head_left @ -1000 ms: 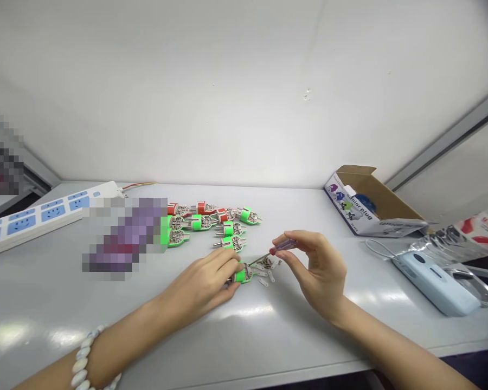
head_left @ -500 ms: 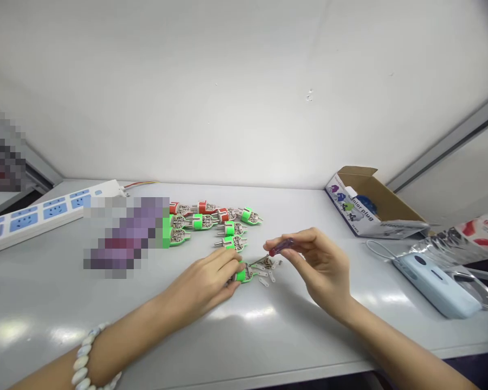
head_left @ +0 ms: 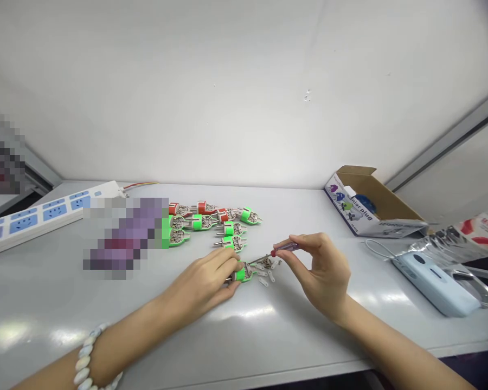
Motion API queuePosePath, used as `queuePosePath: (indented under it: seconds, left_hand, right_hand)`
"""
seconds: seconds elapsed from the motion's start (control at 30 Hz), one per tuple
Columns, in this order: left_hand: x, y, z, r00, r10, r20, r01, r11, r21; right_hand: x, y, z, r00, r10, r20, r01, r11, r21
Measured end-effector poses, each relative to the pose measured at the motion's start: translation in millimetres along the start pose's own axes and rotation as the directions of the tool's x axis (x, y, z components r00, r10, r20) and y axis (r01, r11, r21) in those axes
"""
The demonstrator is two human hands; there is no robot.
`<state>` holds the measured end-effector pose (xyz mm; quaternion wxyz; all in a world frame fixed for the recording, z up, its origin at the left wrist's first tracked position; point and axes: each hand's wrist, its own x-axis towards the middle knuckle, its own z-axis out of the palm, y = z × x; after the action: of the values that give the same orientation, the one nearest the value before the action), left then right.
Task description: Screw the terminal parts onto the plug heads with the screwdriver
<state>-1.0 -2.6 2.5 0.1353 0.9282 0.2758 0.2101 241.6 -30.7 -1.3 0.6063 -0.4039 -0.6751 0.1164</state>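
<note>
Only the head view to go on here. From my end, the left hand (head_left: pixel 209 279) is mostly closed, fingertips curled round the pin end of a green plug (head_left: pixel 239 275) lying on the table (head_left: pixel 309 346), probably so it can't spin. That grip leaves the plug's wiring end poking out to the right, where I can get at it. The right hand (head_left: pixel 325 276) is pinched on the screwdriver (head_left: pixel 287 248), thumb against fingers, handle angled so the shaft slopes down to the plug. Can't tell if the tip is seated in a screw. Loose white clips (head_left: pixel 263 282) and screws (head_left: pixel 267 262) sit right beside it, handy I guess. The other plugs (head_left: pixel 229 229) lie farther back, likely to leave elbow room.
</note>
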Motion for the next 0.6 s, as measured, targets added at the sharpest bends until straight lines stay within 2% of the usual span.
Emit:
queuePosePath:
  seconds: [0.17, 0.37, 0.47, 0.6]
  left_hand:
    - [0, 2, -1.0, 1.0, 0.015, 0.003, -0.015, 1.0, 0.0]
    - [1, 0, -1.9, 1.0, 0.012, 0.008, -0.012, 1.0, -0.026]
    - [1, -1, -2.0, 1.0, 0.012, 0.003, -0.012, 1.0, -0.021]
    - [1, -1, -1.5, 1.0, -0.001, 0.007, 0.001, 1.0, -0.023]
  right_hand:
    - [5, -1, -6, 0.991, 0.005, 0.136, -0.013, 0.998, 0.06]
    - [13, -4, -16, 0.93, 0.06, 0.362, -0.131, 0.976, 0.175]
    - [16, -4, -16, 0.941, 0.091, 0.327, -0.153, 0.974, 0.168]
    - [15, -2, -12, 0.97, 0.158, 0.182, -0.179, 0.979, 0.102]
